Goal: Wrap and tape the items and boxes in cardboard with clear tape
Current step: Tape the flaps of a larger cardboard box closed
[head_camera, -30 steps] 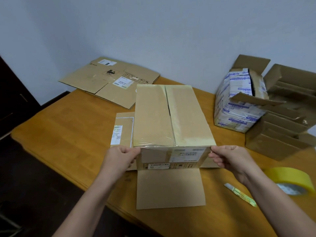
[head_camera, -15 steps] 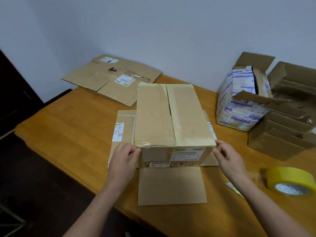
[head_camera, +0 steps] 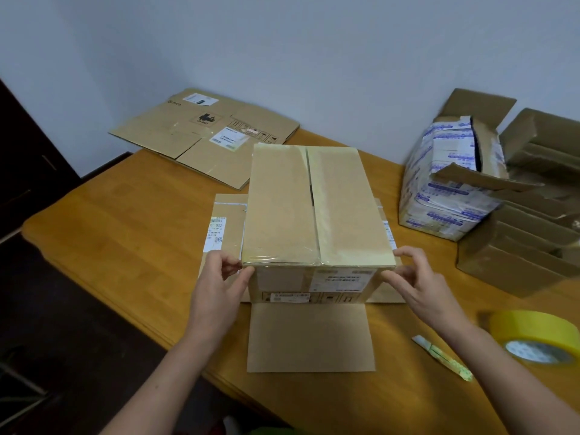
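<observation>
The orange-brown wooden table (head_camera: 125, 215) carries at its centre a tall brown cardboard box (head_camera: 314, 208) with glossy clear tape over its top. The box stands on a flat brown cardboard sheet (head_camera: 310, 337). A flattened brown carton (head_camera: 194, 133) lies at 11 o'clock. The left hand (head_camera: 219, 287) pinches the box's near top corner at 9 o'clock. The right hand (head_camera: 420, 287) holds the corner at 3 o'clock between narrow fingers and thumb. A yellow tape roll (head_camera: 533, 331) lies at 4 o'clock, and a small pale cutter (head_camera: 442, 359) at 5 o'clock.
</observation>
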